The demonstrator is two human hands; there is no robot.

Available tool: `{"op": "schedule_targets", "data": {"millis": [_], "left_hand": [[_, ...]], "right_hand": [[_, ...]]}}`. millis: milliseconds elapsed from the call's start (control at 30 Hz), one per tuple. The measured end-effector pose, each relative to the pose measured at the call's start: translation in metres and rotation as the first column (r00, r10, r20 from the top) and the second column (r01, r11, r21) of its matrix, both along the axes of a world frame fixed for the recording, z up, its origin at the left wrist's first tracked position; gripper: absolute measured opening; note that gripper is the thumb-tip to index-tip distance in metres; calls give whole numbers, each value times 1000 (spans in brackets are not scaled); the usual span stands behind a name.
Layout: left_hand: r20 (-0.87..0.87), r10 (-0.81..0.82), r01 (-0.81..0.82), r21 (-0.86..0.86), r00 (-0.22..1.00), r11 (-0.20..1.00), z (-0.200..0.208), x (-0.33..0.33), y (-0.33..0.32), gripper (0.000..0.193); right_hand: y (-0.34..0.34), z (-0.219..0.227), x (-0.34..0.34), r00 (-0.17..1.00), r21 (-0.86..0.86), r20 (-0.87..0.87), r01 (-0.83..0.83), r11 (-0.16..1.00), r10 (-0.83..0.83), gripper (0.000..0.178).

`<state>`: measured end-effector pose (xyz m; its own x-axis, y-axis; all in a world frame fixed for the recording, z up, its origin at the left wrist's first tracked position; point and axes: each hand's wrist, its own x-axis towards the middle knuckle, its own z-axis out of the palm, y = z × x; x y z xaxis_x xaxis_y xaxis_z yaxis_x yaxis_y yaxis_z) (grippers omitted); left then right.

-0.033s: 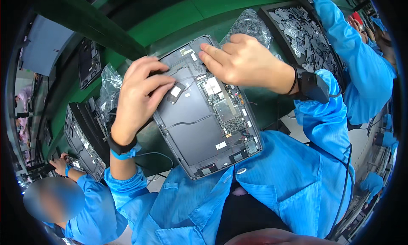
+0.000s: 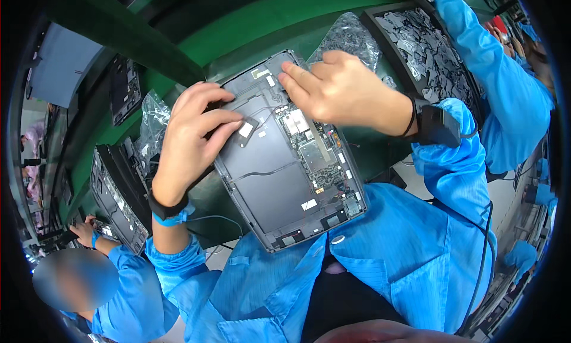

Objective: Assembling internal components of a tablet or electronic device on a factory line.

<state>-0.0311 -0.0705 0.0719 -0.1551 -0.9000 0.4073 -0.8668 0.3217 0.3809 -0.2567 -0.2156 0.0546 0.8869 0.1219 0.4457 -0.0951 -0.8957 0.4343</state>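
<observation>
An opened tablet-like device casing (image 2: pixel 256 194), dark grey, lies tilted in front of me with its inside facing up. A green circuit board (image 2: pixel 315 158) runs along its right side. My left hand (image 2: pixel 190 135) pinches a small black wired module (image 2: pixel 248 132) with a white label between thumb and index finger; its other fingers rest at the casing's left edge. Thin dark wires lead from the module toward the board. My right hand (image 2: pixel 339 90) is closed at the casing's upper right corner, its fingertips pressed together on the inner frame. What they hold, if anything, is hidden.
A black tray (image 2: pixel 416 51) full of dark small parts stands at the far right, next to clear plastic bags (image 2: pixel 351 39). More opened casings (image 2: pixel 116 194) stand at the left beside a co-worker (image 2: pixel 113 283). Another blue sleeve (image 2: pixel 482 57) reaches in at the right.
</observation>
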Motion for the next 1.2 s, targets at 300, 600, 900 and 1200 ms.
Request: {"op": "schedule_targets", "data": {"millis": [300, 600, 900, 1200], "left_hand": [[-274, 134, -69, 235, 952, 969, 0, -7, -57, 21], [-327, 200, -127, 231, 923, 964, -13, -22, -73, 15], [-346, 168, -104, 196, 923, 975, -25, -14, -69, 16], [-303, 76, -30, 154, 950, 988, -26, -13, -67, 21]], "right_hand": [[14, 3, 6, 997, 87, 79, -6, 996, -1, 25], [11, -4, -1, 990, 153, 139, -3, 988, -18, 26], [-15, 20, 4, 980, 206, -194, -2, 978, 43, 26], [-10, 26, 7, 958, 162, -267, -65, 985, 107, 25]]}}
